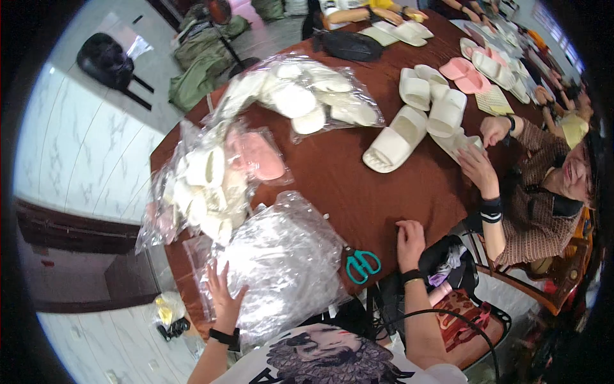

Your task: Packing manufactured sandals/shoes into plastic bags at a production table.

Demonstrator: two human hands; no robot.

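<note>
My left hand [222, 299] is spread open against the left side of a heap of clear plastic bags [278, 256] at the near table edge. It holds no separate item that I can see. To the right, my right hand [410, 244] rests at the edge of the brown tablecloth [358, 205], fingers loosely bent and nothing visible in it. Between the hands, beside the bags, lie scissors with teal handles [362, 266]; their blades are mostly hidden. Beyond the bags are bagged white slippers [208, 182] and a bagged pink slipper [259, 155].
More bagged white slippers [295, 99] lie farther back. Unbagged white slippers [396, 139] and pink slippers [465, 75] are at the right. A co-worker's hands [480, 168] touch a white slipper there. A black pouch [348, 45] lies at the far edge; a chair [470, 320] is right of me.
</note>
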